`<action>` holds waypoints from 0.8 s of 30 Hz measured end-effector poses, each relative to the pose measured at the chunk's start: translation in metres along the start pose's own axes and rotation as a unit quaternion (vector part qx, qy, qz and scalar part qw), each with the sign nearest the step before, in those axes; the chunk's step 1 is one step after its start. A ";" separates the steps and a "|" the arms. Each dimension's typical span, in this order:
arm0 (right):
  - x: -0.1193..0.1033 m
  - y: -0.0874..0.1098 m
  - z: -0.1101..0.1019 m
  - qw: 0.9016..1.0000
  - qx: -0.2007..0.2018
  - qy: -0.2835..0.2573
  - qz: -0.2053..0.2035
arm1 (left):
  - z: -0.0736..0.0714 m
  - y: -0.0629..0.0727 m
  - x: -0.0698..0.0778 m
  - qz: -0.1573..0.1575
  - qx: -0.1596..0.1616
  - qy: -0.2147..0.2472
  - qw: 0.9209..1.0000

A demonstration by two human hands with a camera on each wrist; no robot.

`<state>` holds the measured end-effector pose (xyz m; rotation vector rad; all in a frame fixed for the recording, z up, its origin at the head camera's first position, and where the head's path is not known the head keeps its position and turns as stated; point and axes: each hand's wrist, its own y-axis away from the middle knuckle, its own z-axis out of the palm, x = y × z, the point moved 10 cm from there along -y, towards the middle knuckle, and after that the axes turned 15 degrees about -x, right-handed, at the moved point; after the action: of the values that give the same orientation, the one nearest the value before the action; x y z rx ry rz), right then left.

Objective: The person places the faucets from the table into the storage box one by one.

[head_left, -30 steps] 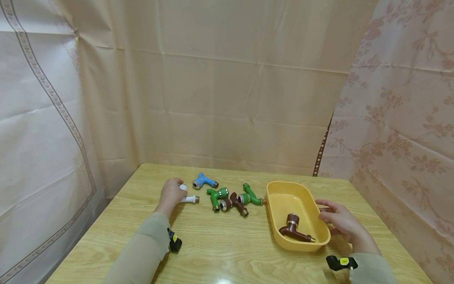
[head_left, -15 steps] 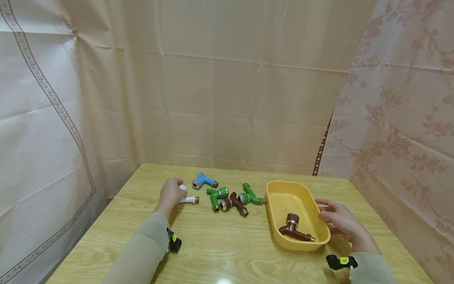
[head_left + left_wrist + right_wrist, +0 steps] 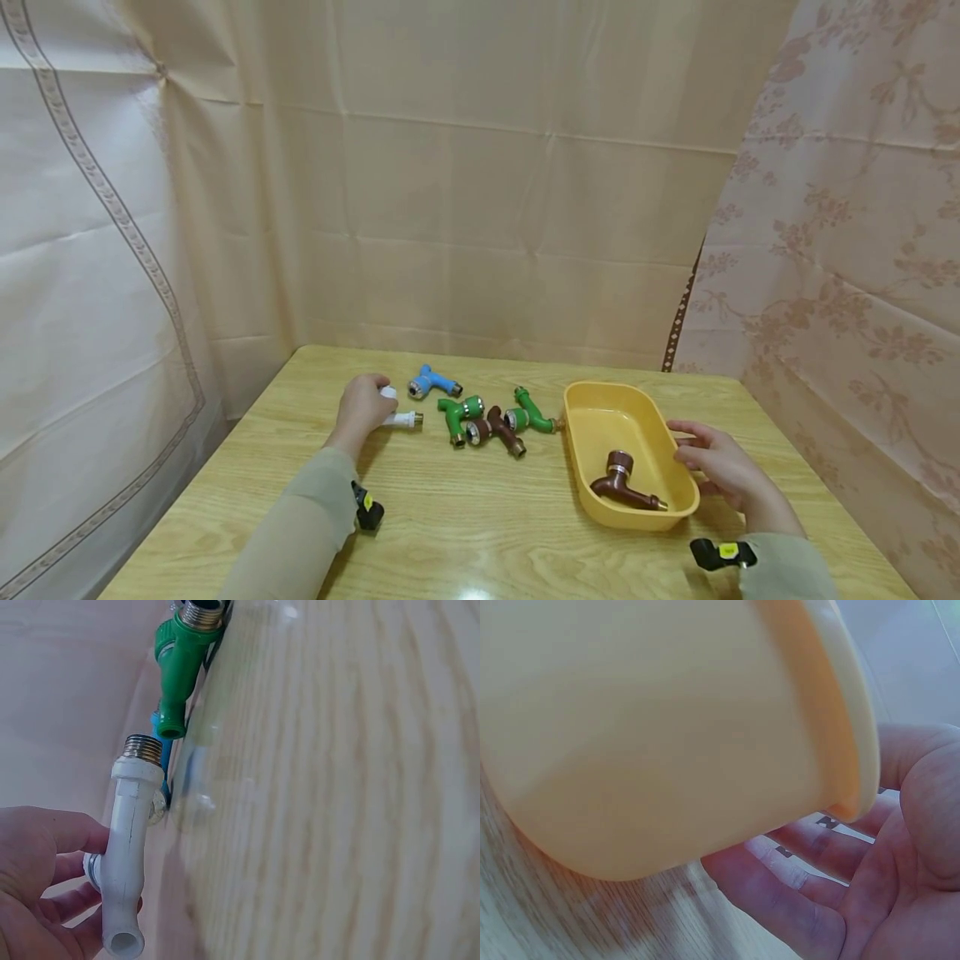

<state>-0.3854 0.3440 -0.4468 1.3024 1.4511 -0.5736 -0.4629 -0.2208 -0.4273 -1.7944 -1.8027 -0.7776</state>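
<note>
My left hand (image 3: 363, 410) grips a white faucet (image 3: 126, 851) by its knob side at the left of the table. In the left wrist view its threaded end points up and its spout opening down, and the fingers curl behind it. At the right, my right hand (image 3: 723, 467) holds the side of a yellow basin (image 3: 652, 750), thumb at the rim and fingers against the outer wall; the thumb tip is hidden in the right wrist view. A brown faucet (image 3: 621, 483) lies inside the basin, near its front end.
Between hand and basin lie a blue faucet (image 3: 433, 382), a green faucet (image 3: 456, 417), a brown faucet (image 3: 498, 430) and another green faucet (image 3: 531, 415), whose end is close to the basin wall. Curtains stand behind and beside the wooden table (image 3: 465, 533).
</note>
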 end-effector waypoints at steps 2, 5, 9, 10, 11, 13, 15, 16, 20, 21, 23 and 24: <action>0.000 0.000 0.000 1.000 0.001 0.002 0.001 | 0.000 0.000 0.002 0.001 0.001 0.003 1.000; 0.001 0.000 0.000 1.000 0.001 0.003 -0.001 | 0.000 0.001 0.006 0.002 -0.002 0.009 1.000; 0.000 0.000 0.000 1.000 0.000 0.002 -0.004 | -0.001 0.002 0.012 0.007 -0.002 0.012 1.000; 0.000 0.000 0.000 1.000 0.000 0.003 -0.004 | -0.001 0.002 0.013 0.009 0.000 0.011 1.000; 0.000 0.000 0.000 1.000 0.000 0.003 -0.004 | -0.001 0.003 0.014 0.011 -0.001 0.012 1.000; -0.001 0.001 0.000 1.000 0.000 0.005 -0.004 | 0.000 0.003 0.017 0.014 -0.003 0.012 1.000; -0.001 0.001 0.000 1.000 0.001 0.005 -0.003 | 0.000 0.004 0.019 0.015 -0.004 0.013 1.000; -0.001 0.001 0.001 1.000 0.002 0.005 -0.003 | 0.000 0.004 0.021 0.016 -0.003 0.012 1.000; -0.003 0.002 0.001 1.000 0.003 0.004 -0.005 | -0.001 0.006 0.027 0.023 0.002 0.006 1.000; -0.003 0.002 0.001 1.000 0.002 0.004 -0.005 | -0.001 0.007 0.029 0.025 0.003 0.004 1.000; -0.003 0.002 0.002 1.000 0.001 0.003 -0.005 | -0.002 0.008 0.033 0.031 0.005 -0.002 0.999; -0.003 0.002 0.002 1.000 0.001 0.003 -0.005 | -0.002 0.008 0.035 0.034 0.005 -0.002 0.999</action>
<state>-0.3830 0.3418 -0.4440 1.3005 1.4635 -0.5789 -0.4557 -0.1971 -0.4011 -1.8420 -1.7365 -0.7373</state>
